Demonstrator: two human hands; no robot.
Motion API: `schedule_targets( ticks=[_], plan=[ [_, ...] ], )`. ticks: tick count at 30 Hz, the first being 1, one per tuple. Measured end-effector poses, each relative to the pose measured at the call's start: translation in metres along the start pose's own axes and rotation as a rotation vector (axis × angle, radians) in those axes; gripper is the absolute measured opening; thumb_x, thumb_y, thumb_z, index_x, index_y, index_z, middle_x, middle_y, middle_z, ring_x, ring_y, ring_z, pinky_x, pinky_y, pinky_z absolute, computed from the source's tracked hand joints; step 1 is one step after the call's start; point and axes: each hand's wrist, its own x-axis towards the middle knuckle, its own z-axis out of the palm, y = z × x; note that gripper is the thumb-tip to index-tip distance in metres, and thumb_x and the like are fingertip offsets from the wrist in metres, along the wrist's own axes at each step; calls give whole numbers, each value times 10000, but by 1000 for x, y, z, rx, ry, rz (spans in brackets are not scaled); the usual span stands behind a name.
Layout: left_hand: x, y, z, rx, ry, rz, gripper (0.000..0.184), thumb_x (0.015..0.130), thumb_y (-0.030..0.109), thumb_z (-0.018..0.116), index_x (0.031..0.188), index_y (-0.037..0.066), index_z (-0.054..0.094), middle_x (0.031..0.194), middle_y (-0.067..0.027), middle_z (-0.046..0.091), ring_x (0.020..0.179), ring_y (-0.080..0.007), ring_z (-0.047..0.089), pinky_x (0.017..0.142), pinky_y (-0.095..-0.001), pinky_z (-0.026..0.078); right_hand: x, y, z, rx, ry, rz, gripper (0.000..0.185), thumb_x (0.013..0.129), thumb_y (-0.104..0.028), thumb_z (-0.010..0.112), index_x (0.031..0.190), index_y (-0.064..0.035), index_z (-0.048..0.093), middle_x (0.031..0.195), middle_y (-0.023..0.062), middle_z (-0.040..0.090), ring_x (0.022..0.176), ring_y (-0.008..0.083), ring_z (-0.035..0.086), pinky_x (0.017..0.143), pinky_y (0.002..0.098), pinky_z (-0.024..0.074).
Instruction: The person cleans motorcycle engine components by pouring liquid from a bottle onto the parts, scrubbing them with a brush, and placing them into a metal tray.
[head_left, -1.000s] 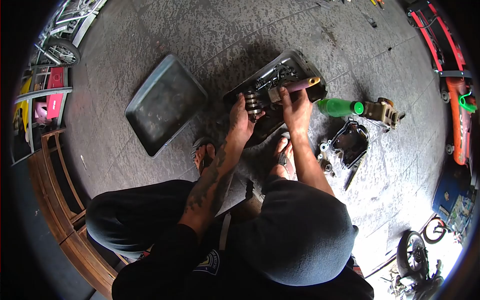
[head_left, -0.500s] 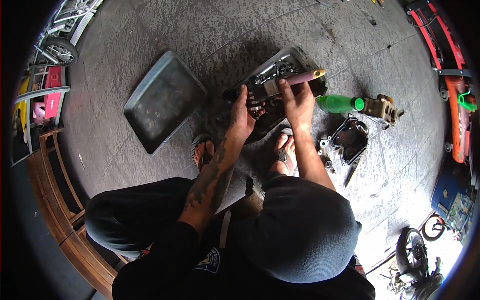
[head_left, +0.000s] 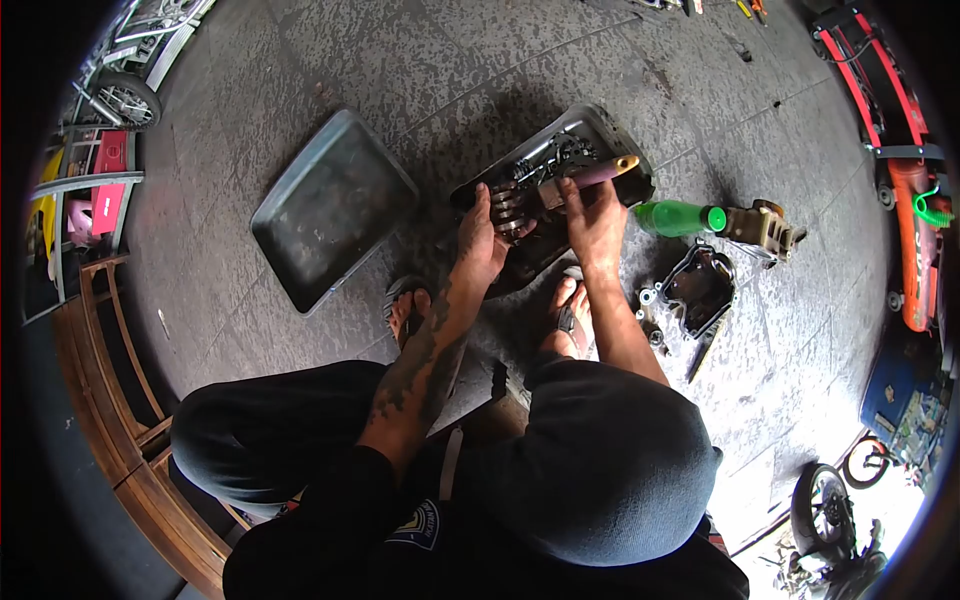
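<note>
While gripping a ringed metal part (head_left: 510, 207) in the left hand (head_left: 481, 242), with the thumb along one side and fingertips showing beneath, holding a paintbrush (head_left: 603, 172) in the right hand (head_left: 597, 228), closing thumb and fingers about its purple, yellow-tipped handle. Pointing the brush head (head_left: 552, 193) at the metal part, just beside it, without showing clearly whether the two are touching. Holding both above a dark tray (head_left: 583, 117) of loose metal pieces (head_left: 562, 150). Having on the floor (head_left: 300, 70) to the left a second tray (head_left: 335, 210), well apart from the first. Having to the right of the right hand a green bottle (head_left: 672, 217), just beside a tan metal casing (head_left: 758, 230), and near both a black-edged cover (head_left: 699, 290). Planting sandalled feet (head_left: 566, 312) near the tray.
</note>
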Motion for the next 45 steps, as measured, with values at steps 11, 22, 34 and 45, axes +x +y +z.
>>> schedule_targets(
  ticks=[11,22,34,45],
  plan=[
    [-5,-2,8,67,-58,-29,479,994,434,388,1213,26,508,1184,-145,605,1035,-258,630,875,-438,563,3,-18,-5,-60,-40,-4,275,854,-228,678,977,6,605,780,195,677,755,345,682,667,393,515],
    [0,-3,3,-208,-138,-53,485,1009,446,318,1200,51,526,1168,-131,623,1077,-272,615,953,-500,500,-19,-12,-11,293,71,-77,240,868,-177,690,1019,-4,621,835,129,688,730,164,649,671,299,508],
    [-7,4,11,-206,-142,-45,423,988,445,410,1183,103,563,1105,-81,649,1049,-199,603,922,-443,487,-13,18,3,346,20,140,320,875,-245,681,1009,37,615,858,145,687,775,197,657,718,318,509],
    [4,-8,-12,-242,-99,-16,362,982,410,459,1129,101,576,1093,-58,650,1010,-209,627,857,-401,529,-10,36,14,344,-73,189,312,858,-236,694,986,37,617,809,159,683,792,194,664,714,311,507]
  ],
)
